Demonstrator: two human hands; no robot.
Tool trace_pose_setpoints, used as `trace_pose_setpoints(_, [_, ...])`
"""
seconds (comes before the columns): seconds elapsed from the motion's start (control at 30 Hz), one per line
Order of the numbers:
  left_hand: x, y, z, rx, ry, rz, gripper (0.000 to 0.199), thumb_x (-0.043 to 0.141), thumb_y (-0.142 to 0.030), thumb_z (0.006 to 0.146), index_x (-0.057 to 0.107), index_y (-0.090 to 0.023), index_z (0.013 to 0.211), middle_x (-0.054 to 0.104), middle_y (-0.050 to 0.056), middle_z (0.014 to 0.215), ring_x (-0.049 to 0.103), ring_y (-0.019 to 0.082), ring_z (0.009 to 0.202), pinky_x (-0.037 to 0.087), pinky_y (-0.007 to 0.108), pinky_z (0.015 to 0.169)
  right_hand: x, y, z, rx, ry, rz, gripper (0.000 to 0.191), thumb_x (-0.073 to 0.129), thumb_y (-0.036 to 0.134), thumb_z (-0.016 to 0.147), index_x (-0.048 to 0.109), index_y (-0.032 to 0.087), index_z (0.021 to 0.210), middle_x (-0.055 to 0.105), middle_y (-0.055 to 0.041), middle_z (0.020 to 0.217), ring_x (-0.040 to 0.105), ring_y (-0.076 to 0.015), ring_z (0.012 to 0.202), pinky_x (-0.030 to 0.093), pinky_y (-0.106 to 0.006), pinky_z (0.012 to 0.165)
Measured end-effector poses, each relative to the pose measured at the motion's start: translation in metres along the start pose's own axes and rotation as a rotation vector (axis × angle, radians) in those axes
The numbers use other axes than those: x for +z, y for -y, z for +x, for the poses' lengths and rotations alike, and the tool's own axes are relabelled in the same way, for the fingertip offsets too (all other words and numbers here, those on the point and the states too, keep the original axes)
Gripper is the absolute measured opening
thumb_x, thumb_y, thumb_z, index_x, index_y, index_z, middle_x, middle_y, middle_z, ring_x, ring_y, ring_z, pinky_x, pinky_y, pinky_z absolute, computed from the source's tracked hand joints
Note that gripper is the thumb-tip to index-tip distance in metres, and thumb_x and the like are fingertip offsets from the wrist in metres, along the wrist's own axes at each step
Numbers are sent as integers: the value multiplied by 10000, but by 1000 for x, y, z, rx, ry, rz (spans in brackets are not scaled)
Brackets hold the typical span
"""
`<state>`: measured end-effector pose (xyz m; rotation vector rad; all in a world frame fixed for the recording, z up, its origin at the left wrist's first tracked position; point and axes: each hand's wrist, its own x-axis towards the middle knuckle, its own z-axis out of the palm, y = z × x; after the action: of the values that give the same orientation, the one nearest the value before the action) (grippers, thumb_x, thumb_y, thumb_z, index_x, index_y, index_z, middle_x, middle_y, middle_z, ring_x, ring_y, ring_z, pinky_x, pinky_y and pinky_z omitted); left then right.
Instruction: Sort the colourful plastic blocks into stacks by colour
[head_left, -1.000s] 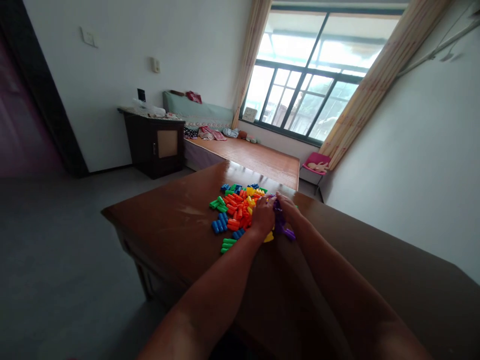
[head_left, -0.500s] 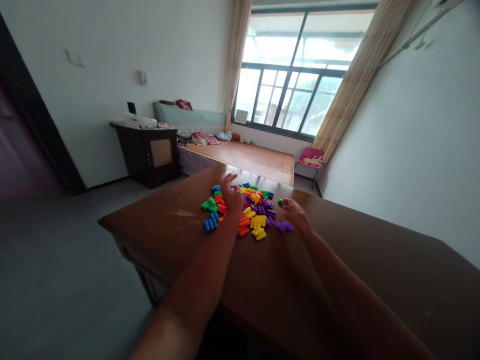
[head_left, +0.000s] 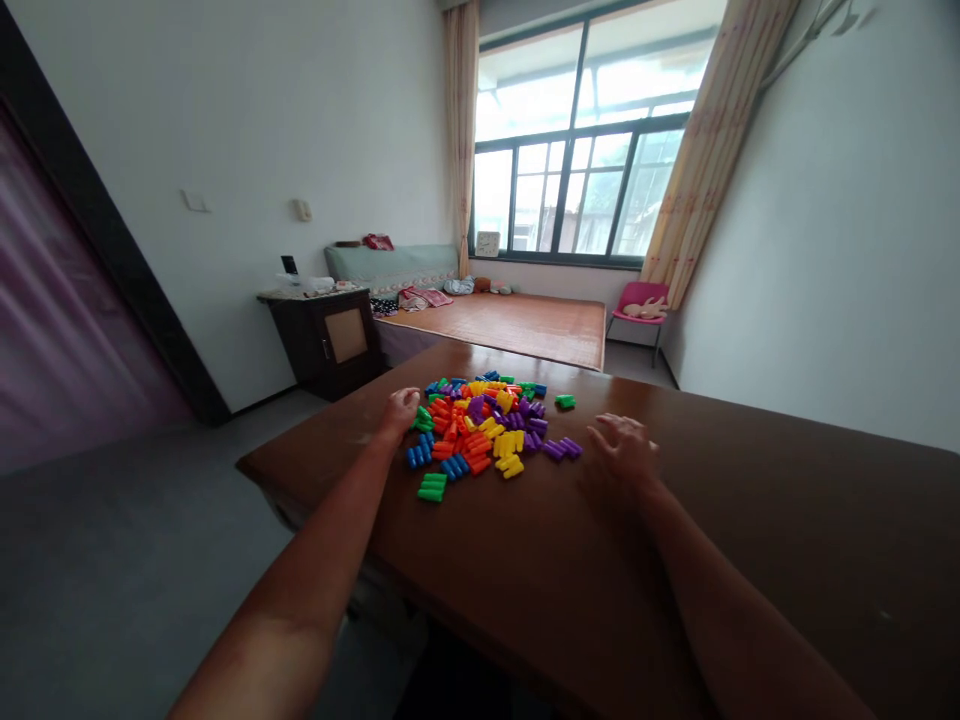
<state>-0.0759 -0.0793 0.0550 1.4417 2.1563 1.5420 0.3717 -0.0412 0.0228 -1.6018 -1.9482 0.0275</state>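
Observation:
A heap of plastic building blocks [head_left: 457, 420] in red, yellow, purple, blue and green lies on the brown table [head_left: 517, 560]. Right at the heap's left edge is my left hand [head_left: 403, 408], close beside some green blocks [head_left: 424, 419]. Its fingers look bent, but their tips are hidden, so I cannot tell if they grip a block. To the right of the heap, my right hand [head_left: 626, 447] is open with fingers apart and nothing in it. Purple blocks [head_left: 562, 448] lie just left of it, and a lone green block [head_left: 565, 401] sits farther back.
A green block [head_left: 432, 487] lies in front of the heap, nearer to me. Beyond the table stand a low bed [head_left: 517, 325], a dark cabinet [head_left: 330, 340] and a pink chair [head_left: 642, 300]. The table's left corner [head_left: 244, 463] juts over the floor.
My left hand has moved from over the heap to its left edge, uncovering more blocks. My right hand has moved right, away from the lone green block. The view has tilted and shifted.

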Motion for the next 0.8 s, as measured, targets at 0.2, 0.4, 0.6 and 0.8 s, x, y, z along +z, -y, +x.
trace_pose_setpoints(0.2, [9, 23, -21, 69, 146, 141, 312, 498, -376, 874, 686, -196, 1045, 662, 84, 1228, 548, 245, 1207, 365, 382, 1075, -5, -37, -2, 204, 118, -42, 616, 551, 702, 728, 673, 265, 1144, 613, -125, 1266, 481, -367, 1202, 382, -558, 987])
trace_pose_setpoints(0.4, [27, 20, -25, 194, 337, 387, 449, 351, -463, 952, 575, -243, 1272, 566, 64, 1374, 482, 229, 1291, 329, 388, 1096, 24, -7, -7, 13, 167, 202, 299, 615, 444, 764, 717, 265, 981, 699, -60, 1099, 596, -277, 1042, 427, -437, 979])
trace_pose_setpoints(0.6, [38, 1, -39, 135, 305, 429, 465, 364, -473, 944, 548, -261, 1315, 570, 76, 1369, 511, 269, 1248, 372, 454, 1053, 35, 52, 5, 131, 113, 839, 583, 389, 618, 866, 591, 180, 1195, 683, -86, 1100, 635, -229, 985, 505, -353, 848])
trace_pose_setpoints(0.8, [71, -34, -65, 88, 287, 417, 443, 325, -421, 968, 580, -251, 1288, 564, 63, 1376, 507, 251, 1250, 365, 406, 1062, 20, 8, -3, 172, -35, 581, 498, 388, 590, 876, 670, 210, 1029, 700, -100, 1025, 623, -254, 1003, 468, -361, 890])
